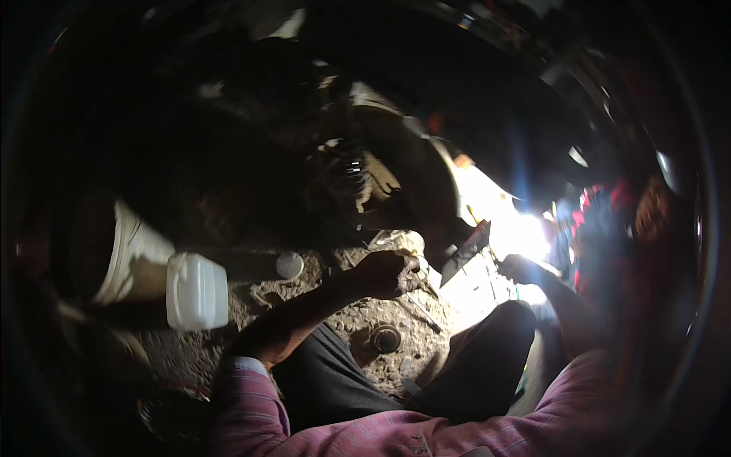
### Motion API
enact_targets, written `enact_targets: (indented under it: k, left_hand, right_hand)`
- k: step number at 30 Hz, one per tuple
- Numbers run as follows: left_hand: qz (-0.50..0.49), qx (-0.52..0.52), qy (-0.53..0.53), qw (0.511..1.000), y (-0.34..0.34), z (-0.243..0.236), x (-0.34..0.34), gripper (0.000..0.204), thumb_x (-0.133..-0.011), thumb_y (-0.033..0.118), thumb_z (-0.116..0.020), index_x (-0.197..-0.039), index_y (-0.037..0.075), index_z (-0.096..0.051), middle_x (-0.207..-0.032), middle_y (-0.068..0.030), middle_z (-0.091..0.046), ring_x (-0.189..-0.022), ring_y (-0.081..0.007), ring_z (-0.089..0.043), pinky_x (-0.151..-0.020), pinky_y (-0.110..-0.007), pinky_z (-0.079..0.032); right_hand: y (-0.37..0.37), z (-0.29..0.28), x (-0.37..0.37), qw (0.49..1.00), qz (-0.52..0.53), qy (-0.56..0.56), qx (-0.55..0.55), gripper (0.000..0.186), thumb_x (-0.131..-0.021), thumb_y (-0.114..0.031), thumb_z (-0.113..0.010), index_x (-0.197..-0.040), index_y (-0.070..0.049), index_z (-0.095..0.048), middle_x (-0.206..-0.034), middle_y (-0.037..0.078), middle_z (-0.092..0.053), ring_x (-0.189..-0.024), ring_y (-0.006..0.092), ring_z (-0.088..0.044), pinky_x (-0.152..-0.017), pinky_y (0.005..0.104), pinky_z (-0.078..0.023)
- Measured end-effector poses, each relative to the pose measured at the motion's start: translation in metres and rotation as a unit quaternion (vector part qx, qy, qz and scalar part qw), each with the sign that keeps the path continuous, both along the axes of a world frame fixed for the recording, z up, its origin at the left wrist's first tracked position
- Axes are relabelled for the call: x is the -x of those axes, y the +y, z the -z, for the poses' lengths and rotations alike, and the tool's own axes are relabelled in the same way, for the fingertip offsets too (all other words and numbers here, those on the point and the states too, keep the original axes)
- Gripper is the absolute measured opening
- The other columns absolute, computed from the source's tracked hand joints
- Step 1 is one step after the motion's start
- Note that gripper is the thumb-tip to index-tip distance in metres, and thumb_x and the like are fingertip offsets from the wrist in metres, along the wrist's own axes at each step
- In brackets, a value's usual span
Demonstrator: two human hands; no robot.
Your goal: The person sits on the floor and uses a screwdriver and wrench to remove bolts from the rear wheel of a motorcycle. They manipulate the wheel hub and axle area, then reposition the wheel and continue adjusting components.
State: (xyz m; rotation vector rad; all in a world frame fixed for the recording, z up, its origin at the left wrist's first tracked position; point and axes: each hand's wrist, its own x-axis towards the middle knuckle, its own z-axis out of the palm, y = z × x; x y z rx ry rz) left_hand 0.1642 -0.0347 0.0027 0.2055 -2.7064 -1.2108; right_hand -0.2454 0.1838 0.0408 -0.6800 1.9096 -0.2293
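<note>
My left hand (pixel 387 274) reaches forward over stony ground. Its fingers are bent in around a small pale, crumpled-looking thing (pixel 413 276), whose kind I cannot make out. Further right, my right hand (pixel 524 270) is a dark shape against strong glare, so its fingers do not show clearly. Between the two hands a dark, flat, blade-like piece (pixel 467 251) slants upward. Below my left hand lies a thin rod-like tool (pixel 423 314). A round, dark ring-shaped part (pixel 386 339) sits on the ground between my legs.
To the left stand a white plastic container (pixel 198 293) and a larger pale bucket (pixel 137 251). A round light-coloured disc (pixel 289 265) lies close by. Dark, curved bodywork (pixel 411 152), perhaps a vehicle's, hangs over the front. Red shapes (pixel 598 202) blur at the right.
</note>
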Motion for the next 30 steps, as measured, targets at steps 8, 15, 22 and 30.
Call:
enact_targets:
  k: [8, 15, 22, 30]
  left_hand:
    - [-0.089, 0.102, 0.269, 0.954, 0.016, 0.115, 0.077, 0.052, -0.078, 0.017, -0.081, -0.125, 0.003, -0.062, -0.119, -0.0204, -0.064, -0.114, -0.0418, -0.06, -0.104, -0.053, -0.045]
    - [-0.101, 0.337, 0.21, 0.912, -0.026, 0.202, 0.074, 0.049, -0.089, 0.021, -0.075, -0.132, 0.0, -0.061, -0.135, -0.0214, -0.059, -0.123, -0.0456, -0.055, -0.108, -0.059, -0.041]
    - [-0.133, 0.379, 0.166, 0.9, -0.006, 0.145, 0.103, 0.048, -0.091, 0.021, -0.074, -0.132, 0.0, -0.062, -0.136, -0.0209, -0.06, -0.123, -0.0442, -0.056, -0.109, -0.056, -0.042]
    - [-0.145, 0.422, 0.138, 0.884, 0.021, 0.127, 0.135, 0.046, -0.093, 0.02, -0.073, -0.132, -0.001, -0.062, -0.137, -0.0203, -0.06, -0.124, -0.0425, -0.057, -0.109, -0.052, -0.043]
  right_hand:
    - [0.125, -0.008, -0.018, 0.97, -0.082, 0.23, 0.01, 0.04, -0.09, -0.039, -0.067, -0.108, -0.004, -0.068, -0.091, 0.011, -0.071, -0.084, 0.0217, -0.068, -0.077, 0.0401, -0.053]
    - [0.31, 0.096, -0.062, 0.961, 0.187, 0.204, -0.015, 0.043, -0.083, -0.039, -0.078, -0.09, 0.003, -0.07, -0.078, 0.014, -0.069, -0.075, 0.0234, -0.068, -0.063, 0.0407, -0.051]
    - [0.398, 0.188, -0.156, 0.909, 0.364, 0.125, -0.159, 0.041, -0.079, -0.035, -0.067, -0.101, -0.001, -0.073, -0.092, 0.022, -0.075, -0.084, 0.0332, -0.074, -0.072, 0.044, -0.057]
    - [0.438, 0.253, -0.233, 0.896, 0.415, 0.095, -0.126, 0.052, -0.076, -0.036, -0.071, -0.11, 0.004, -0.07, -0.104, 0.028, -0.072, -0.102, 0.0414, -0.071, -0.086, 0.0482, -0.055]
